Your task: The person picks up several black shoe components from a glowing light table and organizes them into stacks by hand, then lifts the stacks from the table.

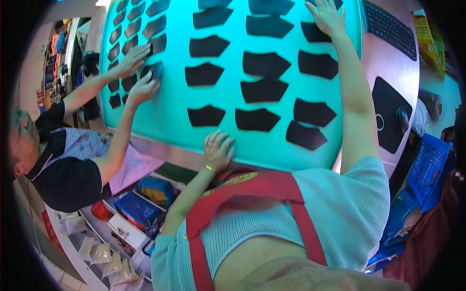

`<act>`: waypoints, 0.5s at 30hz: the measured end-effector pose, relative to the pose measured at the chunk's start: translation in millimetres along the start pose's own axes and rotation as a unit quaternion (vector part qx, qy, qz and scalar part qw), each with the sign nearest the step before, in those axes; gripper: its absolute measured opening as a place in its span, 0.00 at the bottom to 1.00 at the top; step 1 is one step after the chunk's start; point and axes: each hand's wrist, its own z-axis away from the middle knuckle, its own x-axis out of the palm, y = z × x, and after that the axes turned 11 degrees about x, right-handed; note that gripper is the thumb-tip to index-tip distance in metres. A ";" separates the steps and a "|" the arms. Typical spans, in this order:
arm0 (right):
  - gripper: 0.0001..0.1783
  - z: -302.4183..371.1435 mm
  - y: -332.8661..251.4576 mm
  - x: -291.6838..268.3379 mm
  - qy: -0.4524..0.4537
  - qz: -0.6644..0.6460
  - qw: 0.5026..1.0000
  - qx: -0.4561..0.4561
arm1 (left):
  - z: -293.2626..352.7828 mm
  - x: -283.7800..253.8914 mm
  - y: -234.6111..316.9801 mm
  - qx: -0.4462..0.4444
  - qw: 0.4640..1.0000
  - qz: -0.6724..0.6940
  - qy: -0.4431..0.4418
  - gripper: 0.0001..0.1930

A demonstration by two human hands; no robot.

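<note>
Rows of dark, flat cut pieces, each with one pointed end, lie on a lit turquoise tabletop (167,109). My right hand (328,18) reaches to the far right with its fingers spread. It lies over a dark piece (313,32) in the rightmost column and partly covers it. At the near edge, my left hand (218,149) rests with fingers loosely stretched out, holding nothing. The dark piece closest to it is a pointed one (206,116) just beyond the fingers.
A co-worker (68,160) at the left has both hands over smaller dark pieces (156,44). A keyboard (391,28) and a mouse (402,119) on a black mat (386,109) sit on the right. Blue baskets (429,165) stand lower right; an open drawer (131,233) holds packets lower left.
</note>
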 end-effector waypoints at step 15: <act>0.42 335.2 -58.1 57.8 -0.035 -0.007 0.980 -0.196 | 8.5 1.9 15.9 0.005 0.999 0.011 0.042 0.16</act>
